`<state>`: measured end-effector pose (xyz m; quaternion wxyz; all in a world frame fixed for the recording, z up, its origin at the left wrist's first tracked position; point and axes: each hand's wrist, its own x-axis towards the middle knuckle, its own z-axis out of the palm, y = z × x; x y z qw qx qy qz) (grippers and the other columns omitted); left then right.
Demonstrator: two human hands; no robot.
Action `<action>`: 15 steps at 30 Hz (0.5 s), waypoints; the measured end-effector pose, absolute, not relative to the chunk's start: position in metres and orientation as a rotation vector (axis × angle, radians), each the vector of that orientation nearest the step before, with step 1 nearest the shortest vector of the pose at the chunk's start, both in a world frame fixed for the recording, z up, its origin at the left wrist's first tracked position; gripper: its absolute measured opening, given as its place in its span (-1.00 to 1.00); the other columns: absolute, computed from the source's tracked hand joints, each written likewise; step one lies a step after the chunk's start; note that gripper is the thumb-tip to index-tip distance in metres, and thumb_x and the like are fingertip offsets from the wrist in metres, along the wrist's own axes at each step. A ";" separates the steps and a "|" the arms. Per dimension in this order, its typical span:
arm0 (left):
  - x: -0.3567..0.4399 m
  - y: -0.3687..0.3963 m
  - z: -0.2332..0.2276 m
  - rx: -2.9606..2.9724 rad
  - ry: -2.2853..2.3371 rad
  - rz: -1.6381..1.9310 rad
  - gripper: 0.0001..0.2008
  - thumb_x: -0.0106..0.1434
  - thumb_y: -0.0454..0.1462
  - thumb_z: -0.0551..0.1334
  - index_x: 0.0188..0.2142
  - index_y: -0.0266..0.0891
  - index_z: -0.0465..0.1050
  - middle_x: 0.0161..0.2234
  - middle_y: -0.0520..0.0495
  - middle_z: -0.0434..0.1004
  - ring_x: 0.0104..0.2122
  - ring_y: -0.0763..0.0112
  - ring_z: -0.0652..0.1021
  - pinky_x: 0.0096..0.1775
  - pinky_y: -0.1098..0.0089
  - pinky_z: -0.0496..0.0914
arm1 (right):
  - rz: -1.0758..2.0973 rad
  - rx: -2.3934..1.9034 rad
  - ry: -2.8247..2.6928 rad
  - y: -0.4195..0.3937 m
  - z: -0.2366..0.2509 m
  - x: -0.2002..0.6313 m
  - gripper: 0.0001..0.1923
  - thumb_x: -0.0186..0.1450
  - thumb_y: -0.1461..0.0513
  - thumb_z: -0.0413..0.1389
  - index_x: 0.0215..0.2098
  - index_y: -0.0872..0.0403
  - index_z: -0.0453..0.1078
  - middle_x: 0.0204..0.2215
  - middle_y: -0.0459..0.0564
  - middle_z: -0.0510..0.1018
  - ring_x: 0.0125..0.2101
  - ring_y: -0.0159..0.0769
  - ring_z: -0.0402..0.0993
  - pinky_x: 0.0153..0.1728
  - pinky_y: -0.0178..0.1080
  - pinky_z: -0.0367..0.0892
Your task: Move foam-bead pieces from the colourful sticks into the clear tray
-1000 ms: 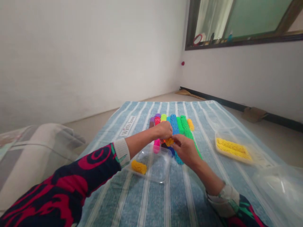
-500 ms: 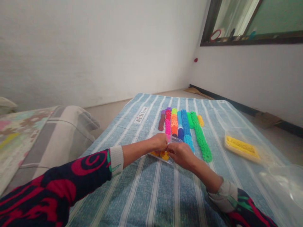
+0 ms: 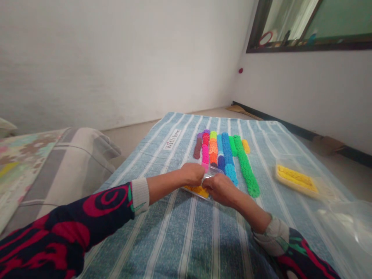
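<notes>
Over a shallow clear plastic box (image 3: 215,170), my two hands are close together at the middle of the table. In the box's near part lie orange-yellow pieces (image 3: 200,191). My left hand (image 3: 194,173) is closed at the left side of the box, its fingertips mostly hidden. My right hand (image 3: 221,188) has its fingers pinched together above the box; whatever is between them is too small to make out. Just beyond, small knobbly pieces line up in coloured rows, among them a pink row (image 3: 205,153), a blue row (image 3: 227,149) and a long green row (image 3: 247,170).
A blue-and-white striped cloth (image 3: 162,217) covers the table. On the right stand a clear box with yellow strips (image 3: 297,179) and another clear plastic container (image 3: 353,223). A bed or seat with a checked cover (image 3: 78,162) is at the left.
My hands have drawn slightly apart, showing more of the clear box between them. The orange-yellow pieces look flatter and more even. The view has shifted slightly.
</notes>
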<state>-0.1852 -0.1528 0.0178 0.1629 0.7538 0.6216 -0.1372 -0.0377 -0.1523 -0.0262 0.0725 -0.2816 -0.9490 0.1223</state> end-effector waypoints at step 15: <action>-0.206 -0.165 0.023 2.241 1.627 -0.466 -0.72 0.05 -0.40 0.19 -0.32 -0.15 0.65 -0.39 -0.06 0.67 -0.33 0.31 0.58 -0.34 0.47 0.34 | 0.505 -0.894 -2.855 -0.153 -0.023 -0.038 -0.69 0.19 0.44 0.05 -0.24 0.05 0.56 -0.47 -0.01 0.61 -0.45 -0.30 0.48 -0.46 -0.32 0.11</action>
